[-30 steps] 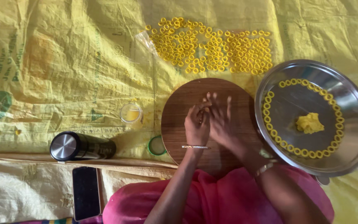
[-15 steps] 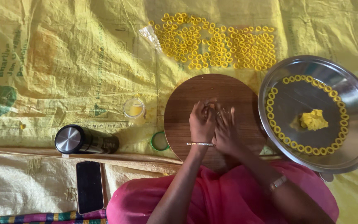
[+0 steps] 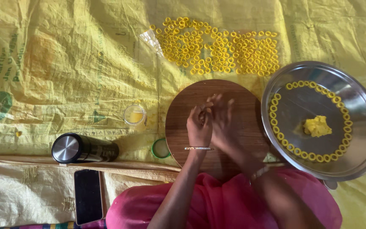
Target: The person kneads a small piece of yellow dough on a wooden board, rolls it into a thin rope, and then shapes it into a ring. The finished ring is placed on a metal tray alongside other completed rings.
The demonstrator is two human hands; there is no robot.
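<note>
Over the middle of a wide yellow printed sheet (image 3: 56,63), sitting at its near edge and reaching both arms out above a round wooden board (image 3: 234,91), lying flat just left of a big steel plate (image 3: 361,144). Showing, far beyond the board, a broad spread of small yellow rings (image 3: 221,48) laid straight on the sheet, and on the plate a curved row of the same rings (image 3: 276,127) around a lump of yellow dough (image 3: 317,126). Lying to the left, well apart from the board: a dark flask with a steel cap (image 3: 83,148) on its side, a phone (image 3: 88,196) nearer, a small glass of yellow liquid (image 3: 134,115), and a green lid (image 3: 161,148) just beside the board's left edge. Holding the left hand (image 3: 199,125) with fingers curled inward, though not showing whether anything is pinched inside; pressing the right hand (image 3: 223,121) against it, fingers loose and spread. Risking, by my judgement, a right forearm brushing the plate's near rim and scattering its row of rings, or an elbow swinging left and tipping the glass.
</note>
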